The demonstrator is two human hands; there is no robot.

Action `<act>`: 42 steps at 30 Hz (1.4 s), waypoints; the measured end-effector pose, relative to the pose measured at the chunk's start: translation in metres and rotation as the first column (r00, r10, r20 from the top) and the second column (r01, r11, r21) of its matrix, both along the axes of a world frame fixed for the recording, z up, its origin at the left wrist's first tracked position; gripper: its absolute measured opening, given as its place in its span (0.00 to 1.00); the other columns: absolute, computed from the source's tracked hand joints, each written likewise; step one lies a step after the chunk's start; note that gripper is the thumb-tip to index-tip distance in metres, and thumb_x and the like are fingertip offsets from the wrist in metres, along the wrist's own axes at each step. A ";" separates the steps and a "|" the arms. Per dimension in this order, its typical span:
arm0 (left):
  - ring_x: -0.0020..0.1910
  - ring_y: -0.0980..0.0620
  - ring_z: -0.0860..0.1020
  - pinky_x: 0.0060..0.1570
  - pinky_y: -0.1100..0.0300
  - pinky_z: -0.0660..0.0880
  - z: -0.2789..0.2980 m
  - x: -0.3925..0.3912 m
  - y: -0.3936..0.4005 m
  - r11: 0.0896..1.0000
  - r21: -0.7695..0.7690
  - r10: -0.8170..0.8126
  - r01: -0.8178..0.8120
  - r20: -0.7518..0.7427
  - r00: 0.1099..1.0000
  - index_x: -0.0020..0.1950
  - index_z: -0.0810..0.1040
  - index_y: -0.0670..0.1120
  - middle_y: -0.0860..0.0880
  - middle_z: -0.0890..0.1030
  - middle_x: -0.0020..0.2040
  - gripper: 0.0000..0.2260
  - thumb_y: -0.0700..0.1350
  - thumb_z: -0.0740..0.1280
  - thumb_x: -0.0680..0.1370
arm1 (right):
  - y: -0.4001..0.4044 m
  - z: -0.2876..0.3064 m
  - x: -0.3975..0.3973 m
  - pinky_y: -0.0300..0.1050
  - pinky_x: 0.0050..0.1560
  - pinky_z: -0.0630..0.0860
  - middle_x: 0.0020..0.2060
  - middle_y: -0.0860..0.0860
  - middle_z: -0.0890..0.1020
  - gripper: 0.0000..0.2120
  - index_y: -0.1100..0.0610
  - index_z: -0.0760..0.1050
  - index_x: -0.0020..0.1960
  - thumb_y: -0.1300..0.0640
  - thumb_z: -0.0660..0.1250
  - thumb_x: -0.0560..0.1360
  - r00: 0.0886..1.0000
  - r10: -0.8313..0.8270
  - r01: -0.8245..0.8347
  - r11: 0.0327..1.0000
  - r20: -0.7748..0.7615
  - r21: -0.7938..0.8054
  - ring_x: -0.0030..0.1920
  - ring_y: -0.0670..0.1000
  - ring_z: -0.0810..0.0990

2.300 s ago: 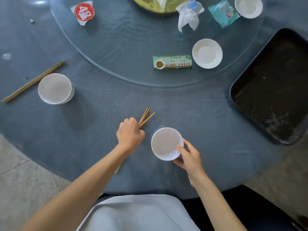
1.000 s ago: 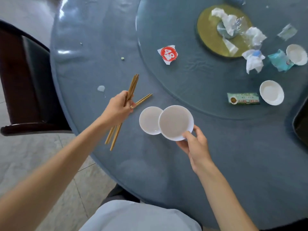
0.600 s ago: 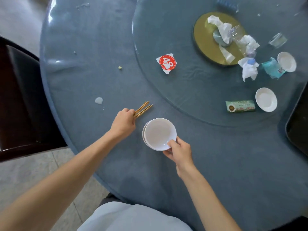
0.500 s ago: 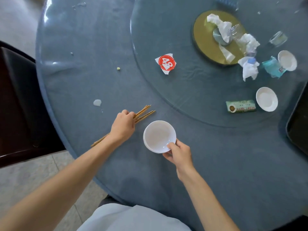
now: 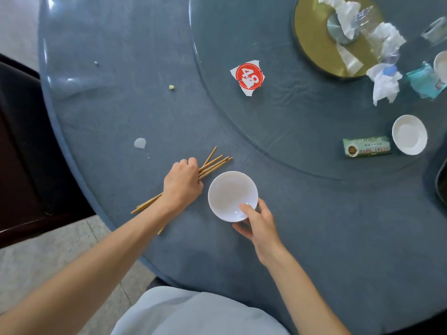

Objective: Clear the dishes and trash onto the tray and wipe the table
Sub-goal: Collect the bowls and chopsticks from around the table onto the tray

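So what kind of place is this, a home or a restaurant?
Most likely a restaurant dining room after a meal. The big round table carries a glass turntable, a torn red "48" tag, and a green packet, with used chopsticks and small white dishes scattered about.

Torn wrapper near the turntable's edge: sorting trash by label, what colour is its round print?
Red, on the white wrapper; head view.

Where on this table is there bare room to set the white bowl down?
Bare blue tablecloth lies right of the white bowl, below the glass turntable rim. Another patch lies between the red-and-white paper scrap and green packet. Crowded: around the gold disc with tissues.
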State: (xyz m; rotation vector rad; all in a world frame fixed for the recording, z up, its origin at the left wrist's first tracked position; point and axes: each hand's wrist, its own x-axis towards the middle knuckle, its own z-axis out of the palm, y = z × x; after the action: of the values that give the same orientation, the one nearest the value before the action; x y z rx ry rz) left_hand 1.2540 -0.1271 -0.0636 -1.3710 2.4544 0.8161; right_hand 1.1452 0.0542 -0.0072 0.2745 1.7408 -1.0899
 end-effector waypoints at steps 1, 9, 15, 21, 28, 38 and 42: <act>0.49 0.41 0.74 0.41 0.51 0.70 0.000 -0.002 -0.001 1.000 0.005 -0.007 0.007 0.013 1.000 0.51 0.71 0.41 0.41 0.77 0.50 0.07 0.40 0.65 0.74 | 0.000 -0.001 0.000 0.48 0.51 0.85 0.61 0.50 0.82 0.14 0.49 0.78 0.64 0.58 0.69 0.79 1.000 -0.001 0.001 1.000 0.018 -0.014 0.62 0.52 0.81; 0.51 0.38 0.76 0.44 0.48 0.71 -0.001 -0.005 -0.001 0.996 -0.041 -0.073 0.075 0.047 0.996 0.48 0.69 0.43 0.39 0.78 0.51 0.04 0.42 0.63 0.78 | 0.004 -0.007 -0.003 0.47 0.50 0.85 0.62 0.51 0.82 0.17 0.46 0.78 0.65 0.60 0.69 0.79 0.998 0.019 -0.014 0.996 0.055 -0.083 0.61 0.54 0.83; 0.41 0.38 0.75 0.40 0.50 0.70 0.006 0.006 -0.008 0.974 0.220 -0.051 0.055 -0.024 0.998 0.48 0.68 0.42 0.44 0.77 0.42 0.05 0.42 0.57 0.81 | 0.006 -0.004 0.000 0.48 0.50 0.84 0.61 0.53 0.83 0.21 0.45 0.78 0.67 0.64 0.65 0.78 0.997 -0.025 0.034 0.993 0.079 -0.112 0.54 0.53 0.87; 0.33 0.50 0.74 0.36 0.58 0.73 0.034 0.022 0.010 0.697 0.697 0.425 -0.171 -0.209 0.881 0.54 0.74 0.41 0.46 0.75 0.41 0.07 0.40 0.57 0.84 | 0.030 0.016 0.008 0.48 0.50 0.85 0.58 0.51 0.83 0.23 0.46 0.76 0.68 0.65 0.62 0.79 1.000 0.007 -0.003 0.994 0.029 -0.110 0.44 0.45 0.88; 0.33 0.49 0.75 0.38 0.54 0.74 0.063 0.039 0.057 0.425 0.882 0.697 -0.204 -0.175 0.695 0.51 0.75 0.44 0.47 0.75 0.37 0.07 0.40 0.59 0.86 | 0.096 0.038 0.030 0.50 0.53 0.84 0.54 0.52 0.85 0.20 0.50 0.79 0.66 0.66 0.63 0.78 0.990 -0.134 0.140 0.976 0.045 -0.164 0.47 0.50 0.87; 0.38 0.48 0.83 0.51 0.46 0.80 0.101 0.048 0.188 0.465 0.884 0.607 -0.041 -0.285 0.742 0.55 0.73 0.43 0.47 0.81 0.41 0.05 0.40 0.59 0.86 | 0.234 0.055 0.077 0.48 0.48 0.85 0.63 0.58 0.82 0.18 0.55 0.80 0.66 0.66 0.63 0.79 0.868 -0.489 0.492 0.820 0.089 -0.291 0.63 0.57 0.82; 0.42 0.45 0.84 0.51 0.47 0.81 0.128 0.053 0.261 0.487 0.872 0.551 0.039 -0.342 0.762 0.57 0.73 0.42 0.44 0.82 0.46 0.06 0.40 0.58 0.86 | 0.301 0.061 0.095 0.46 0.44 0.86 0.62 0.60 0.82 0.17 0.56 0.80 0.64 0.66 0.62 0.79 0.801 -0.587 0.588 0.736 0.117 -0.335 0.65 0.60 0.80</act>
State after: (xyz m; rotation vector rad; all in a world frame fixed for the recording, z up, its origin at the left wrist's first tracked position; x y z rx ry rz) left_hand 1.3074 0.1336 0.0648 -1.1582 1.5523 2.4469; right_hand 1.2403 0.3554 0.0543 0.6281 1.4348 -1.8429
